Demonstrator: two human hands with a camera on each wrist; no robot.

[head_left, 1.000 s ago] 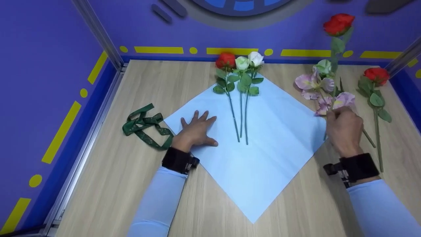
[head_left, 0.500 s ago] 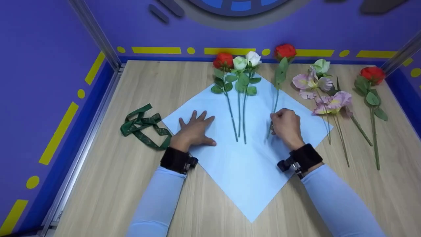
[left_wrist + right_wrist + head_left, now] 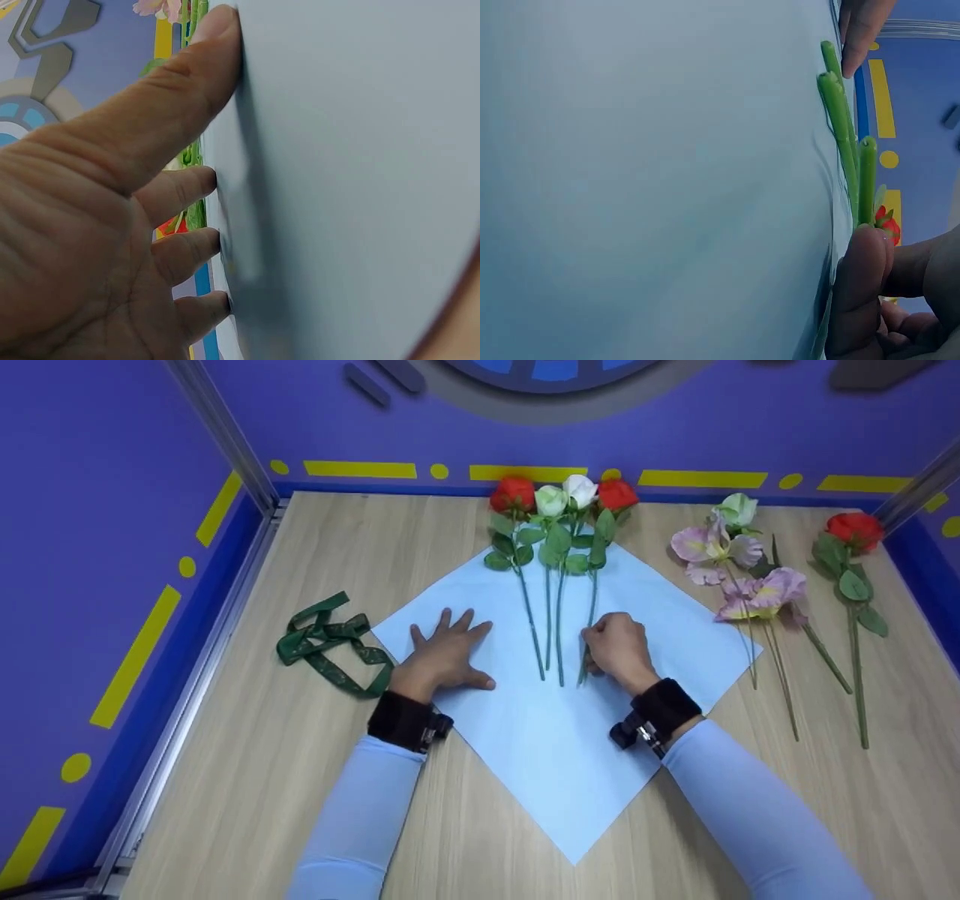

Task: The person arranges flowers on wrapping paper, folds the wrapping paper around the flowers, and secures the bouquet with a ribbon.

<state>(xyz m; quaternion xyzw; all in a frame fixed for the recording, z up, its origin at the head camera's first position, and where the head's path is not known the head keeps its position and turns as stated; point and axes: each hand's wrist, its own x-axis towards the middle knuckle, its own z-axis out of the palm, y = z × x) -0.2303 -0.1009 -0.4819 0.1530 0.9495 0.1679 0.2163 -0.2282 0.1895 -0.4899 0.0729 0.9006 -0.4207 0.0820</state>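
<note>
A light-blue square sheet point(image 3: 540, 765) lies with one corner towards me. My left hand point(image 3: 442, 658) presses on its left part with fingers spread; in the left wrist view the thumb and fingertips point(image 3: 206, 180) meet the sheet. My right hand point(image 3: 619, 649) pinches the lower stem of a red rose point(image 3: 617, 495). Its stem end point(image 3: 867, 169) sticks out past my fingers in the right wrist view. Left of it, a white rose point(image 3: 580, 491), a pale green rose point(image 3: 551, 501) and another red rose point(image 3: 513, 495) lie side by side, blooms at the sheet's far corner.
A tangled dark green ribbon point(image 3: 330, 645) lies on the wooden table point(image 3: 247, 780), left of the sheet. To the right are pink-purple flowers point(image 3: 765, 592), a pale green bloom point(image 3: 739, 510) and a red rose point(image 3: 855, 531). A blue-purple wall point(image 3: 360, 427) stands behind.
My right hand has carried the red rose leftwards from the flowers at the right, down beside the three roses on the sheet. My left hand has stayed in place.
</note>
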